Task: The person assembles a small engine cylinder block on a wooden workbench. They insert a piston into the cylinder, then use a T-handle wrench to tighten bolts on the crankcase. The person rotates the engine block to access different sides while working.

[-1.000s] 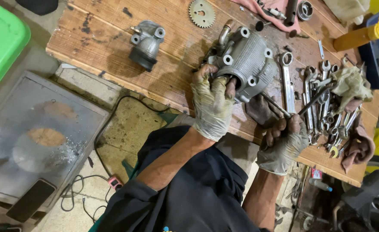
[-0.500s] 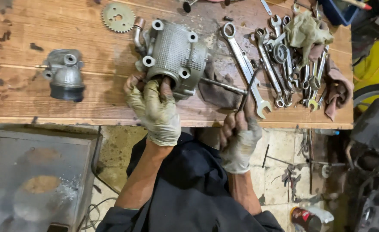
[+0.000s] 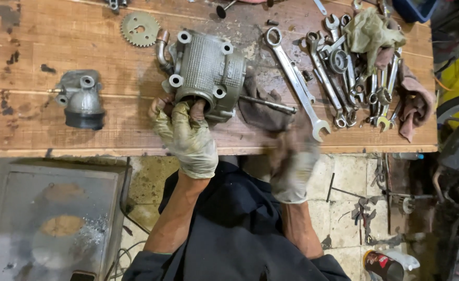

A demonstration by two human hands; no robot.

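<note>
Centrally, the gloved left hand (image 3: 186, 136) closes its fingers into the open bore of the finned grey engine cylinder (image 3: 204, 73), which lies on the wooden workbench (image 3: 42, 41) just inside its near edge. Whether the blurred gloved right hand (image 3: 292, 158), at that edge beside a dark rag (image 3: 260, 106), grips anything cannot be told. Bare planks separate the cylinder from the small grey housing (image 3: 81, 99); wrenches (image 3: 338, 67) crowd the right end.

Mechanic's workshop, scarred wooden workbench (image 3: 57, 47), scattered steel spanners (image 3: 344, 78), oily rags (image 3: 411, 104), toothed metal sprocket (image 3: 140, 29), grey finned engine cylinder (image 3: 208, 70), stained tiled floor (image 3: 344, 177)
</note>
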